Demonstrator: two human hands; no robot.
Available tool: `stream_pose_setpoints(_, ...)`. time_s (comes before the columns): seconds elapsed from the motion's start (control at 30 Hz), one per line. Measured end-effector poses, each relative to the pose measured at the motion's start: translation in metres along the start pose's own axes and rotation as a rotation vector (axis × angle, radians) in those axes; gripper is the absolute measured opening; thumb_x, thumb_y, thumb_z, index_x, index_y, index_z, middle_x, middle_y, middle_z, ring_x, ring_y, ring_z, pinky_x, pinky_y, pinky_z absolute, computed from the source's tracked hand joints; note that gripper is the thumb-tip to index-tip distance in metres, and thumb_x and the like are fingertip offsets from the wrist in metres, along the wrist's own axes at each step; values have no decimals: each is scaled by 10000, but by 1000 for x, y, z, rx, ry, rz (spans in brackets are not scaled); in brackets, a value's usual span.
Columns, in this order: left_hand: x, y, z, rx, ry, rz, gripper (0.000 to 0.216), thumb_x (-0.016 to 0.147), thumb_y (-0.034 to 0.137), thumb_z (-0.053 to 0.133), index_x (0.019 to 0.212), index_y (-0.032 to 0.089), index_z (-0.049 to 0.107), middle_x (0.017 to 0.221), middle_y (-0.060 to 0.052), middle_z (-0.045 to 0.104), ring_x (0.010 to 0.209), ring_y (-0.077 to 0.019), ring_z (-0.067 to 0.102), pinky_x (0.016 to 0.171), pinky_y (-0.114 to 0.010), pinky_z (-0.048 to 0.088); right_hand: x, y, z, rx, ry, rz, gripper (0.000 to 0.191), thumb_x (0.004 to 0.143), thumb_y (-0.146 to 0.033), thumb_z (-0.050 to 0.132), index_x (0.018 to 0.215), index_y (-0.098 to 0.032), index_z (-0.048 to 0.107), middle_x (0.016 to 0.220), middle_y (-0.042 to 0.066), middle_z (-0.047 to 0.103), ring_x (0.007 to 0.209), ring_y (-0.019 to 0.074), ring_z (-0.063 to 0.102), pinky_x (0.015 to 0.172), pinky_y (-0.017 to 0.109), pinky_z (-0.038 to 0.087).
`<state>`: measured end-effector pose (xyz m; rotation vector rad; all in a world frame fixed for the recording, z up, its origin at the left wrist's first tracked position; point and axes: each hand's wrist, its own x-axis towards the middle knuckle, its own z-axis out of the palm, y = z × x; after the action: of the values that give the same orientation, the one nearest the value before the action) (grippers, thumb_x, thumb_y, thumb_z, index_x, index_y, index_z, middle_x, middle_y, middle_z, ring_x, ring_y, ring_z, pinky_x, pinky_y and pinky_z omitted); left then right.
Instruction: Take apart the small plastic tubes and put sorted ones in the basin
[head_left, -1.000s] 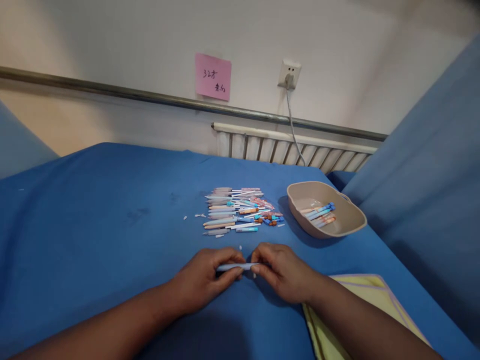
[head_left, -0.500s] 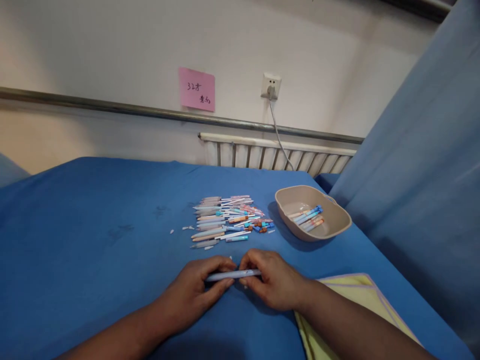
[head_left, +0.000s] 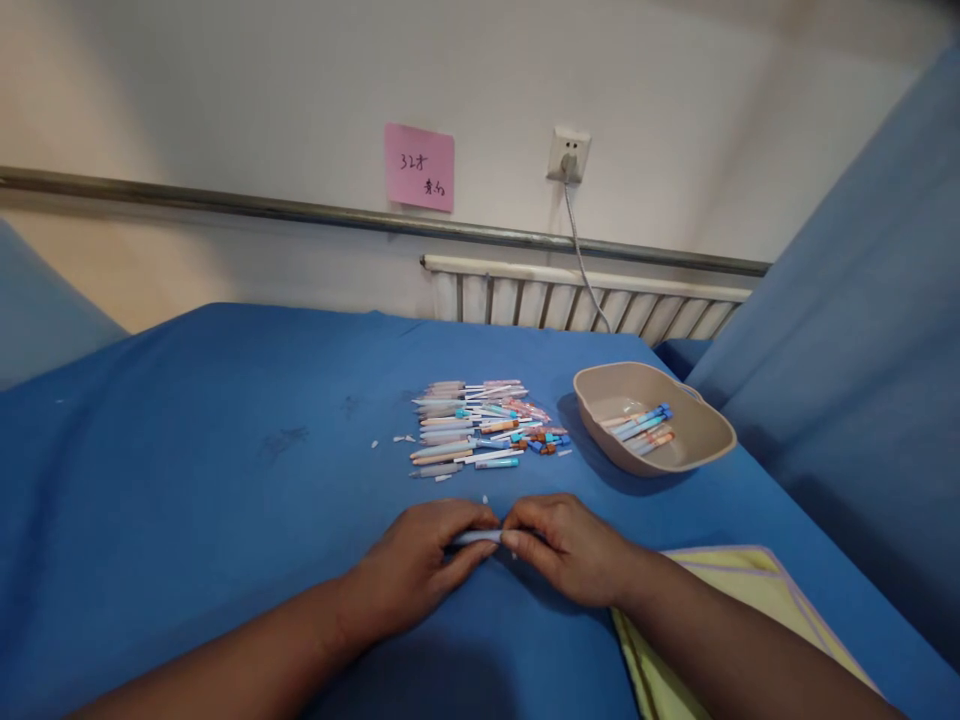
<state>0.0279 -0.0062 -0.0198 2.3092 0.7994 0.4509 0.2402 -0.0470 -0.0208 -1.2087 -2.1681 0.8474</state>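
Observation:
Between my two hands lies a pale blue pen [head_left: 474,538], held level just above the blue cloth [head_left: 187,520]. My left hand [head_left: 431,550] has its thumb and fingers closed on the pen's left part. Its right part is pinched by my right hand [head_left: 559,548], whose fingers hide that end. The fingertips of both hands nearly meet. Beyond them spreads a pile of pen parts [head_left: 465,430]: barrels, white refills and coloured pieces. Small blue and brown caps [head_left: 547,443] lie at its right side.
A beige basin [head_left: 705,445] at the right holds several pens. A folded yellow cloth [head_left: 739,570] lies under my right forearm. Small white bits [head_left: 403,438] are scattered left of the pile. A radiator [head_left: 525,295] and a plugged-in cord [head_left: 581,240] are at the wall; a blue curtain [head_left: 862,300] hangs right.
My right hand's grip has shifted inward along the pen, closer to my left hand, covering more of it. The whole scene sits further right as the head view turned slightly left.

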Motion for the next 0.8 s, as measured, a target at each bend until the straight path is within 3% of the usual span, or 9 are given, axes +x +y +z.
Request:
stream_pose_setpoints(0.13, 4, 0, -3, -156, -10, -91, 175, 887, 307, 517, 953, 213, 648, 888, -9, 695, 813, -153, 612, 749, -252, 439, 5, 12, 2, 421, 101, 123, 440, 943, -512, 359, 933, -162, 624, 664, 11, 627, 579, 130, 587, 571, 244, 438)
stream_pose_setpoints(0.23, 7, 0, -3, -378, -1, -230, 182, 855, 337, 548, 907, 183, 629, 794, -1, 684, 715, -134, 599, 680, -244, 458, 11, 25, 3, 713, 205, 229, 596, 879, -655, 347, 980, -133, 616, 691, 26, 634, 505, 119, 585, 487, 233, 423)
stream_pose_setpoints(0.4, 12, -5, -4, -616, 23, -374, 287, 810, 433, 591, 870, 152, 596, 765, -22, 687, 618, -113, 572, 611, -239, 451, 17, 35, 2, 924, 308, 354, 600, 789, -701, 475, 861, -128, 635, 616, 22, 626, 444, 99, 557, 445, 210, 395)
stream_pose_setpoints(0.6, 12, -8, -8, -761, 36, -413, 299, 760, 420, 659, 869, 147, 603, 777, -28, 690, 606, -104, 564, 612, -234, 443, 15, 30, -4, 954, 367, 267, 372, 748, -512, 680, 821, -148, 659, 614, -6, 604, 467, 83, 521, 470, 208, 383)
stream_pose_setpoints(0.8, 9, -11, -7, -661, -33, -318, 280, 760, 343, 670, 987, 181, 648, 837, -9, 671, 752, -135, 580, 692, -248, 447, 9, 19, -1, 992, 291, 73, 265, 792, -417, 674, 895, -173, 692, 778, 33, 679, 637, 126, 608, 636, 270, 488)
